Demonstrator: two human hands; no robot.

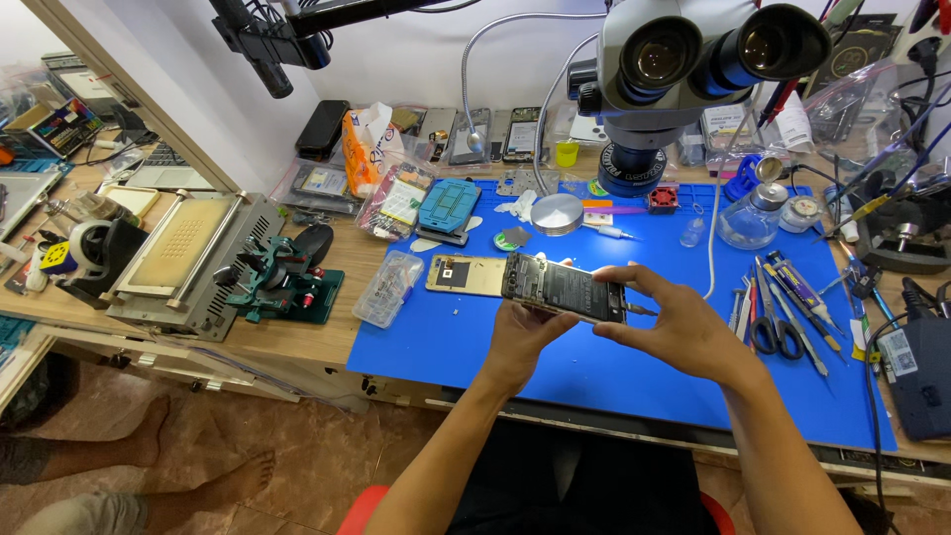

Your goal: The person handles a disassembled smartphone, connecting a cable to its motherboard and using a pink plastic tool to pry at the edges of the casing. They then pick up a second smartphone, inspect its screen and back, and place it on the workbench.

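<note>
Both hands hold an opened phone [563, 288] above the blue mat [634, 376], with its inner parts facing up. The left hand [522, 337] supports the phone from below, the fingers curled under its near edge. The right hand [679, 327] pinches the right end of the phone between thumb and fingers, and a thin metal tool [642, 310] seems to stick out at that end.

Just beyond the left hand, a gold back cover [466, 274] lies flat on the mat. To the left of it, a clear plastic box [387, 288] rests at the mat's edge on the counter [297, 337]. To the right of the right hand lie scissors [776, 332] and several tweezers [804, 297], near each other. Beyond the hands stands a microscope [684, 69], and beside it a glass bottle [750, 218]. A round metal disc [557, 213] lies beyond the phone.
</note>
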